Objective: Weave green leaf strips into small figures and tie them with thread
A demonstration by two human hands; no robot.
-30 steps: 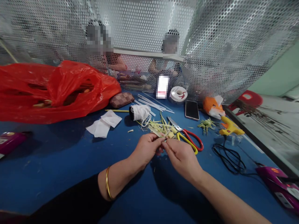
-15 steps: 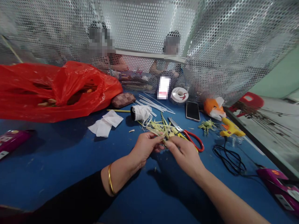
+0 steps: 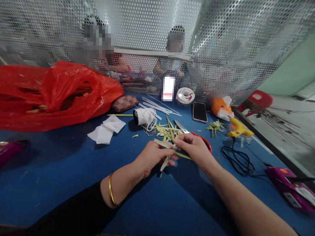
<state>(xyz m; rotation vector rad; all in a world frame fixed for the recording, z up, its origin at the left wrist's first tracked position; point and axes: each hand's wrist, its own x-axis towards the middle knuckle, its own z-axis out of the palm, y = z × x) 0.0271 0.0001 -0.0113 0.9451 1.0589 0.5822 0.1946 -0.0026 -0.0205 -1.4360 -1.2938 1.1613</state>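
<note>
Pale green leaf strips [image 3: 165, 163], crossed over one another, are pinched in my left hand [image 3: 154, 154], which wears a gold bangle at the wrist. My right hand [image 3: 197, 150] closes thumb and fingertips on the same strips at their crossing. One strip end points down toward me, another reaches right beneath my right hand. Just beyond my fingers lies a heap of yellow-green leaf scraps [image 3: 167, 130]. Red-handled scissors [image 3: 182, 127] rest behind my right hand, which covers part of their handles.
A spool of white cord [image 3: 146, 118], tissue [image 3: 106, 130] and a large red plastic bag [image 3: 98, 98] are to the left. On the right are a phone [image 3: 199, 112], a yellow glue gun [image 3: 240, 128], its cable, and a purple power strip [image 3: 290, 188]. A perforated screen stands behind.
The strips in my hands now show as a cross, with one end swung down toward me. My right hand has shifted slightly up. The whole view has moved a little.
</note>
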